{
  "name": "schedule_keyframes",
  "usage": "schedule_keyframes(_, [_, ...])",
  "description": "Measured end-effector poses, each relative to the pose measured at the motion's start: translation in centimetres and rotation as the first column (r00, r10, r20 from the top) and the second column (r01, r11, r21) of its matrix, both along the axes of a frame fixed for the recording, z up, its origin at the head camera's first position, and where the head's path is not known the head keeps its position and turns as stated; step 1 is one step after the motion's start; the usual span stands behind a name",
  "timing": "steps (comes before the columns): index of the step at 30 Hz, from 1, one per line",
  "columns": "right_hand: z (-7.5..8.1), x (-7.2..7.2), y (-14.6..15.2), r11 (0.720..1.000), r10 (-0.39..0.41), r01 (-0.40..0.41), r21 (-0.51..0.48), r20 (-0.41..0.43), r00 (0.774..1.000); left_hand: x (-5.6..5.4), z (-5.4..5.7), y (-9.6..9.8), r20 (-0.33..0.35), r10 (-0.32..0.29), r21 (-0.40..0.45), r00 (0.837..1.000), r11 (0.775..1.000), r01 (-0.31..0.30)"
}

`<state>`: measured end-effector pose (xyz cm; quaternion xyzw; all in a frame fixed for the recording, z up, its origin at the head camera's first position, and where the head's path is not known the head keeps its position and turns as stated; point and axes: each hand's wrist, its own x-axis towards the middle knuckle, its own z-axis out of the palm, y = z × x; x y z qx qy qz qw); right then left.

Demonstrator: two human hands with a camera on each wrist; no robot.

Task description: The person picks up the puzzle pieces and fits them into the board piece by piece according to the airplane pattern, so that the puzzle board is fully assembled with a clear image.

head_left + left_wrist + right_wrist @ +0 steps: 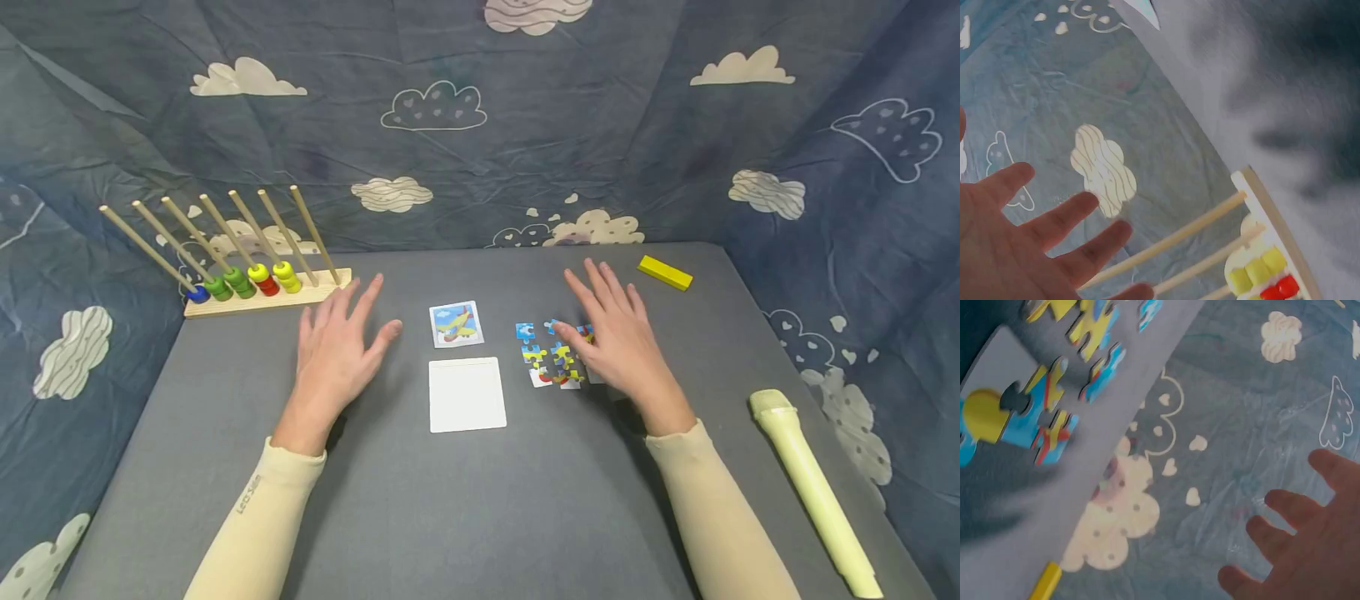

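Observation:
My left hand [337, 350] is held over the table with its fingers spread, holding nothing, just in front of the wooden bead stacker [270, 302]. My right hand [618, 346] is spread out too, above the right side of the jigsaw pieces [533, 353], and hides some of them. Those pieces, blue, yellow and white, lie loose in a cluster. Left of them is a small picture card [457, 324] with a yellow airplane. Below the card lies a blank white square tray [467, 395]. In the right wrist view, puzzle pieces [1022, 419] show near the table edge.
A yellow block [665, 272] lies at the back right of the grey table [480, 517]. Along the right edge rests a pale yellow microphone-shaped tube [817, 492]. The stacker's upright pegs [315, 233] carry colored beads. Dark cloud-patterned cloth [570, 142] hangs around the table.

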<state>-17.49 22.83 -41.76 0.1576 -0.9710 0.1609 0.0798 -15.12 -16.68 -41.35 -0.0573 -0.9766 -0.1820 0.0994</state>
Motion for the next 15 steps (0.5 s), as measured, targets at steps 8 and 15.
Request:
schedule_keyframes(8, [0.4, -0.9, -0.5, 0.944, 0.066, -0.053, -0.324, 0.027, 0.997, 0.4, -0.3, 0.5, 0.215, -0.124, 0.289, 0.969, 0.955, 0.058])
schedule_keyframes(15, [0.5, -1.8, -0.9, 0.876, 0.07, 0.011, -0.482, 0.15, 0.986, 0.8, -3.0, 1.0, 0.355, -0.322, 0.533, 0.878, 0.841, 0.094])
